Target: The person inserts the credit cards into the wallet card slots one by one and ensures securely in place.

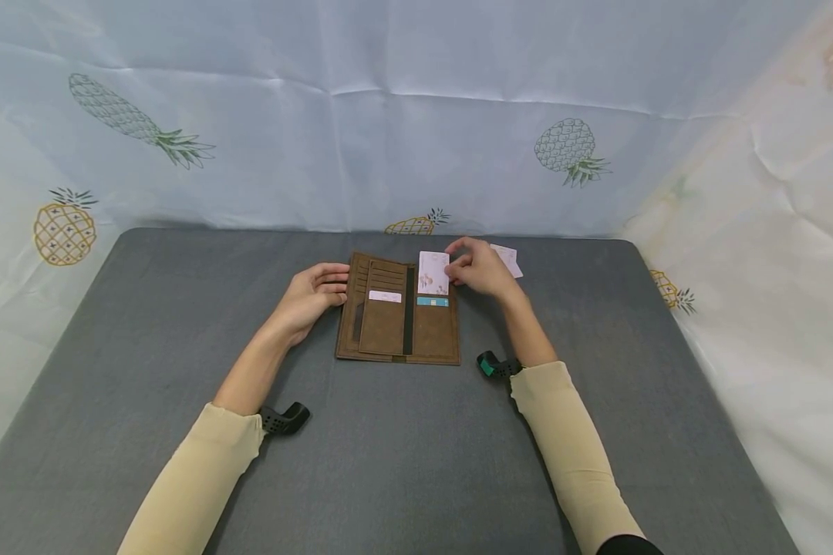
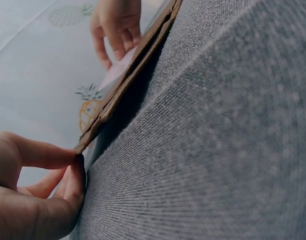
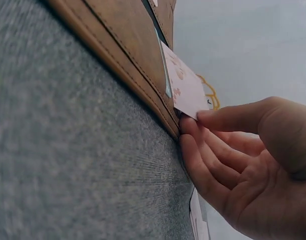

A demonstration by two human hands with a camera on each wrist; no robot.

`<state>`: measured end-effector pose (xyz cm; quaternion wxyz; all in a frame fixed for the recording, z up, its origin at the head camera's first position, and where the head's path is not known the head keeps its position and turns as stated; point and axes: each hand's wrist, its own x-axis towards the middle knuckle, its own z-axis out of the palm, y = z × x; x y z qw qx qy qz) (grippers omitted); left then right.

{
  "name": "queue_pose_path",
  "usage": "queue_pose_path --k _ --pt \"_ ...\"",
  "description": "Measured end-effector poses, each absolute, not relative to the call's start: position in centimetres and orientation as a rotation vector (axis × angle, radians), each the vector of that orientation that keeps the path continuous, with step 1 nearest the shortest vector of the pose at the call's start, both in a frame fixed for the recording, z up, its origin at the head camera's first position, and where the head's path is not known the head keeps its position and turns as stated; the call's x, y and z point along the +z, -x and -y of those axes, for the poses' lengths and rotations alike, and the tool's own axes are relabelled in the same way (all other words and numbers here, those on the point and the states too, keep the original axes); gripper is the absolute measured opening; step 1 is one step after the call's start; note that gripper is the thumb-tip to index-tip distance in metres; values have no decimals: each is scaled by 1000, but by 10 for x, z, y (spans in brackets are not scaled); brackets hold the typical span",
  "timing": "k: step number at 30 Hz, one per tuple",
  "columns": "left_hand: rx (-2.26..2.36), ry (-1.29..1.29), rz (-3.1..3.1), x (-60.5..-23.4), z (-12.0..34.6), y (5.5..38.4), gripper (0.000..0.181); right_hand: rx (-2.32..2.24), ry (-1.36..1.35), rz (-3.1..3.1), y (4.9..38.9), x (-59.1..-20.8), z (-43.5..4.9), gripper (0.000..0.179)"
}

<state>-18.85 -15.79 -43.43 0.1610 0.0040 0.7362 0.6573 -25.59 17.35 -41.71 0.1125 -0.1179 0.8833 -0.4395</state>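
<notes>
Wallet (image 1: 382,331), brown and spread open, lies on the grey table (image 1: 389,455), towards its far edge; on a dial centred on it, with twelve at the backdrop (image 1: 361,169), the left hand (image 1: 308,297) is at nine o'clock, gripping the near-side-to-far-side outer edge between thumb and fingers. At two o'clock the right hand (image 1: 482,268) pinches the edge of a pink card (image 1: 433,270) between thumb and fingertips. That card, printed with a flower pattern, lies over the wallet's right half, just above a blue card (image 1: 433,301) that shows as a strip in a slot at three o'clock; whether the pink one's lower end is in a slot cannot be told. Nearer the middle, towards eleven, a white card (image 1: 385,296) peeks from a slot in the left half, and a dark band (image 1: 409,316) runs between the halves from twelve to six. Farther out at two, just beyond the right hand, loose cards (image 1: 507,260) lie on the table, partly hidden by it. Both arms wear pale sleeves (image 1: 197,478), with pineapples printed on the backdrop.
</notes>
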Motion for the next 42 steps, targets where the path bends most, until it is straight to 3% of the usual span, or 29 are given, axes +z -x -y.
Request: queue_pose_path --k 9,21,42 --pt "1871 -13 -2108 -435 158 189 58 -1186 419 -2574 254 -415 -176 33" --pt "1880 -16 -2102 -434 158 188 58 -1132 508 -2608 256 -416 -178 10" --pt "1876 -15 -2109 -435 157 188 59 -1077 560 -2521 252 -414 -182 14"
